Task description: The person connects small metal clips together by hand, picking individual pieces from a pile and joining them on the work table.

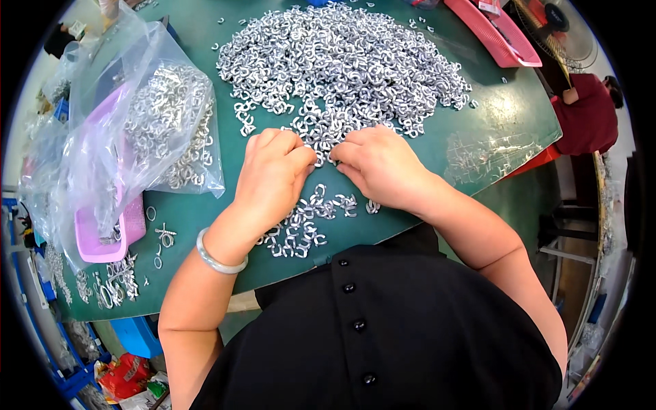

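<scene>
A large heap of small silver C-shaped metal pieces (342, 61) covers the far middle of the green table (471, 147). At its near tip, my left hand (273, 171) is closed, thumb and fingertips drawn together against a few pieces. My right hand (379, 167) mirrors it just to the right, fingers curled in a pinch. A narrow gap with several pieces (321, 157) separates the fingertips. What either pinch holds is too small and covered to make out. Closer to my body lies a loose scatter of similar pieces (301, 229), partly beside my left wrist.
On the left, a clear plastic bag (174, 130) of silver pieces leans over a pink-purple basket (102, 246). Small metal rings and parts (116, 283) lie near it. A pink tray (492, 34) sits at the far right. Beyond the right edge sits another person (588, 113) near a fan (557, 20).
</scene>
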Available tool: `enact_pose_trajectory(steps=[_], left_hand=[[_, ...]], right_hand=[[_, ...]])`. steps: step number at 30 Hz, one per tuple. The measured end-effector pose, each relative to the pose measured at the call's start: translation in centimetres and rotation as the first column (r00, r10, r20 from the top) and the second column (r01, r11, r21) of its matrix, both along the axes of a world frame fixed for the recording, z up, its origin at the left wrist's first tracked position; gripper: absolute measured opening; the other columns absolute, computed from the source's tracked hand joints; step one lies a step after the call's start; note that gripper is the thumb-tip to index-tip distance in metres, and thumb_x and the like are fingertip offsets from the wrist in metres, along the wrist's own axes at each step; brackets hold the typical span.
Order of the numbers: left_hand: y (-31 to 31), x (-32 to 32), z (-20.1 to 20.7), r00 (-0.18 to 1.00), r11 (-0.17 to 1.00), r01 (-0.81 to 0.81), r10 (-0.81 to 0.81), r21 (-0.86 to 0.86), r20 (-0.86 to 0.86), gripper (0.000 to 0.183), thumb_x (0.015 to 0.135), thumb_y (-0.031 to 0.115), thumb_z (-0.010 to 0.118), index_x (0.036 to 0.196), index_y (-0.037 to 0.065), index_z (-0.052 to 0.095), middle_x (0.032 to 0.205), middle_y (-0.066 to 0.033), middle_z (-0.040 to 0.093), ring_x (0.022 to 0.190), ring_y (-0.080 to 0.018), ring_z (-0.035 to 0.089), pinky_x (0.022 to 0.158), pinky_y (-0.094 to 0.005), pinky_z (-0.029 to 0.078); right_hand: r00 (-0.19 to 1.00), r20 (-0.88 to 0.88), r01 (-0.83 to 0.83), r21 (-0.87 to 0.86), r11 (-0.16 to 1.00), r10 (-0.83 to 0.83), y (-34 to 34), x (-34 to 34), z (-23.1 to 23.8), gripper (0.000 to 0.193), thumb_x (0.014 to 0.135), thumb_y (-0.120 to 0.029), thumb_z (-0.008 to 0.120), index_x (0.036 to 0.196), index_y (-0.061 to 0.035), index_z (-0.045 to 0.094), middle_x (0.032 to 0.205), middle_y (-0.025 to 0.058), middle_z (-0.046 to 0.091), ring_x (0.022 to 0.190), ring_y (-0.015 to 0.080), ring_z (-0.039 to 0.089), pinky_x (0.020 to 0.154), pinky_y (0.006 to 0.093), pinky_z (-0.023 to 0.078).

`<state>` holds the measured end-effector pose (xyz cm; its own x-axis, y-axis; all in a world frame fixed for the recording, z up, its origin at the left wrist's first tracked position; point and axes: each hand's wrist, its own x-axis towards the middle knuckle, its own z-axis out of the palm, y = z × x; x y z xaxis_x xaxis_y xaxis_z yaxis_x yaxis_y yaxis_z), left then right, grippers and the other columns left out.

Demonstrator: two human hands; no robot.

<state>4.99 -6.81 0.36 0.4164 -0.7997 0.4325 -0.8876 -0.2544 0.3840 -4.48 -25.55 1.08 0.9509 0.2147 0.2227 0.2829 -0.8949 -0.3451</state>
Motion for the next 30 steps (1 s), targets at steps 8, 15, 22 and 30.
enact_pose_trajectory(steps=[8, 15, 22, 30], left_hand=[[1.0, 0.0, 0.8, 0.997, 0.993, 0.051, -0.058, -0.105, -0.06, 0.014, 0.07, 0.002, 0.073, 0.08, 0.007, 0.066, 0.084, -0.0039, 0.057, 0.085, -0.0248, 0.055, 0.079, -0.0377, 0.042], [1.8, 0.3, 1.4, 0.986, 0.985, 0.158, -0.153, 0.071, -0.073, 0.013, 0.071, 0.001, 0.072, 0.081, 0.007, 0.066, 0.085, -0.0042, 0.057, 0.086, -0.0248, 0.055, 0.079, -0.0373, 0.041], [1.5, 0.2, 0.4, 0.997, 1.0, 0.026, -0.026, -0.009, -0.07, 0.016, 0.074, 0.004, 0.072, 0.09, 0.006, 0.069, 0.088, -0.0055, 0.06, 0.089, -0.0267, 0.057, 0.082, -0.0389, 0.043], [1.3, 0.4, -0.1, 0.995, 1.0, 0.026, -0.026, 0.002, -0.096, 0.014, 0.074, 0.004, 0.073, 0.087, 0.006, 0.07, 0.084, -0.0057, 0.061, 0.085, -0.0264, 0.057, 0.079, -0.0375, 0.045]], right_hand=[[0.994, 0.1, 0.033, 0.025, 0.999, -0.035, -0.3, -0.6, 0.0, 0.01, 0.081, -0.017, 0.066, 0.076, -0.01, 0.062, 0.076, 0.0046, 0.058, 0.079, 0.0251, 0.06, 0.072, 0.0393, 0.043], [0.98, 0.194, 0.07, -0.13, 0.989, -0.044, 0.3, -0.5, -0.5, 0.012, 0.079, -0.02, 0.069, 0.075, -0.0111, 0.062, 0.075, 0.0023, 0.057, 0.076, 0.0216, 0.059, 0.072, 0.0367, 0.04], [0.98, 0.185, 0.079, -0.007, 0.997, -0.077, 0.0, -1.1, -0.4, 0.009, 0.079, -0.016, 0.066, 0.073, -0.0111, 0.062, 0.072, 0.0019, 0.056, 0.072, 0.0224, 0.059, 0.071, 0.0369, 0.04], [0.997, 0.029, -0.071, 0.055, 0.996, 0.07, -0.3, -1.4, 0.7, 0.01, 0.08, -0.015, 0.071, 0.086, -0.0086, 0.067, 0.077, 0.0019, 0.058, 0.076, 0.0225, 0.057, 0.073, 0.0369, 0.04]])
